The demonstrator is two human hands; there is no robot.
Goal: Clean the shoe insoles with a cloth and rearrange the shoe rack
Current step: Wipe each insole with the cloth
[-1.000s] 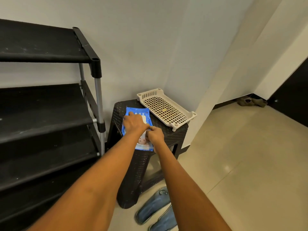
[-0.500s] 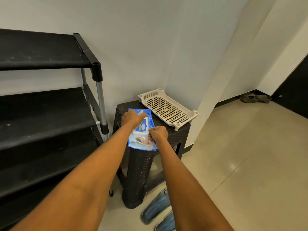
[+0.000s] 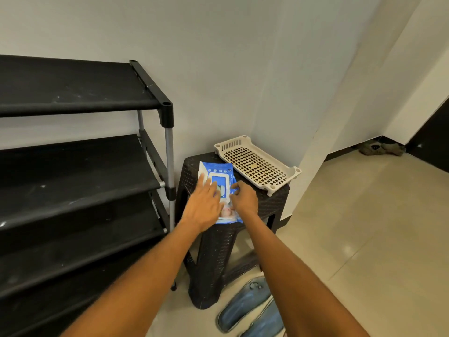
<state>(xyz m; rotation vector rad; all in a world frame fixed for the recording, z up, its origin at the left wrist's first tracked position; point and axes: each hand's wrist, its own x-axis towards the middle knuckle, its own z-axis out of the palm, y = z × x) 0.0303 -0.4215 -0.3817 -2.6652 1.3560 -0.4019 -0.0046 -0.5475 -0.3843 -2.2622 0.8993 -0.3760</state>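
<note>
On top of the dark stool (image 3: 267,203), our left hand (image 3: 202,207) lies flat, fingers straight and spread, pressing the blue wipes pack (image 3: 217,172). Our right hand (image 3: 244,199) curls its fingertips at the pack's white lid (image 3: 220,182); whether they pinch anything we cannot tell. Just beside the pack sits a cream perforated tray (image 3: 257,164). Left stands the black shoe rack (image 3: 80,166). Below, on the floor, a pair of blue shoes (image 3: 250,307).
</note>
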